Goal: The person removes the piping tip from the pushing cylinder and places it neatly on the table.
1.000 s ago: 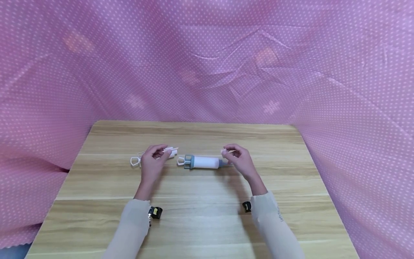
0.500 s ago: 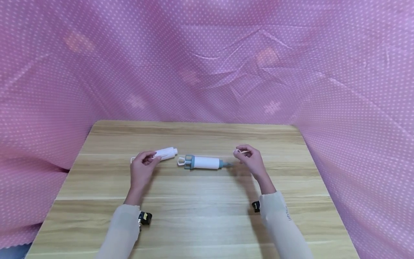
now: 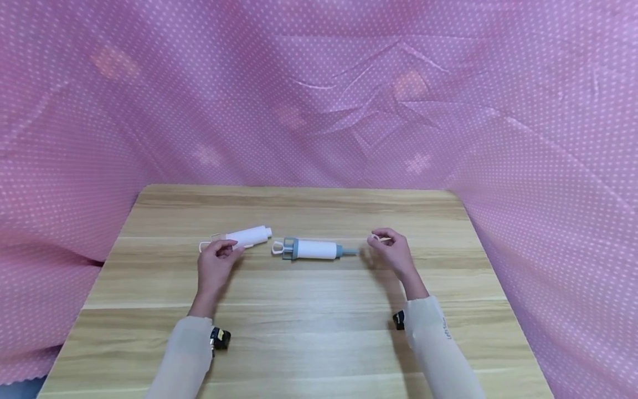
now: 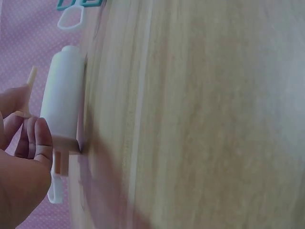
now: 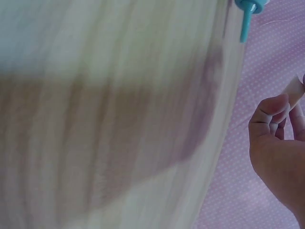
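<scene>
My left hand (image 3: 214,271) pinches a thin, pale stick-like piece (image 4: 31,82) between thumb and fingers. It hovers by the front side of a white syringe-like tube (image 3: 247,237), which lies at a slant with its white loop handle (image 4: 56,190) to the left. Between the hands lies a second syringe-like tube (image 3: 317,250), white with blue-green ends, its thin blue-green nozzle (image 5: 245,24) pointing right. Beyond that nozzle, my right hand (image 3: 396,256) pinches a small white piece (image 5: 294,89). The fingers partly cover both small pieces.
Under everything is a light wood-grain table (image 3: 319,327) with rounded far corners. A pink dotted cloth (image 3: 319,111) hangs behind it and along both sides. Each wrist carries a small black camera, the left one (image 3: 221,338) resting close above the tabletop.
Both hands have moved apart, the left one leftward and the right one rightward, each still pinching its small piece. The two tubes have stayed in place; more of the white one now shows.
</scene>
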`<state>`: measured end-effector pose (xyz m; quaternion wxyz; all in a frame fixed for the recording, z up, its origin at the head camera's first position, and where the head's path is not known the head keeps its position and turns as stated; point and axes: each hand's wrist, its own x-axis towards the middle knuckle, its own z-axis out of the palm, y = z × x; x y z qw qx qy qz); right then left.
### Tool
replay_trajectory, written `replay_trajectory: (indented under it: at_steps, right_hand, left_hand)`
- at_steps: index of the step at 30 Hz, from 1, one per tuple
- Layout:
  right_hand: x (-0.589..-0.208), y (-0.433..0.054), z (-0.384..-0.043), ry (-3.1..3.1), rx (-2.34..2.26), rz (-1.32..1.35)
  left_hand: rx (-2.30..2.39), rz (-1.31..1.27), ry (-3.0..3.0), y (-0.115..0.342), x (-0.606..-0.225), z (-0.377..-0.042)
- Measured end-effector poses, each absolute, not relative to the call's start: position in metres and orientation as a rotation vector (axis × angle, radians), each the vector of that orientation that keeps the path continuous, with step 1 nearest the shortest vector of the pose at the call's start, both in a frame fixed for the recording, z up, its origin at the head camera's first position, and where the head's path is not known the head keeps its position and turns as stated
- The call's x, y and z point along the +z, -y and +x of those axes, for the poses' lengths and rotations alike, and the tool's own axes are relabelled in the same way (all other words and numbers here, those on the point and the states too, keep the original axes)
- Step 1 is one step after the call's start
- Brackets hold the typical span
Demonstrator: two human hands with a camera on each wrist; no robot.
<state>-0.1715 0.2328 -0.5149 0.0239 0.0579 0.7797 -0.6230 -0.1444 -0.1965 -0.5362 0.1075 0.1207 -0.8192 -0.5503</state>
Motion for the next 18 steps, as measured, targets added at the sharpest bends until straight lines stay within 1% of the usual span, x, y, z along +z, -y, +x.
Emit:
replay_trajectory:
  at_steps: [18]
  right_hand:
    - [-0.527,-0.252,-0.166,-2.408,-1.861,0.297]
  left_hand:
    - [-1.562,0.334,2.403,0.207,-0.547,-0.143]
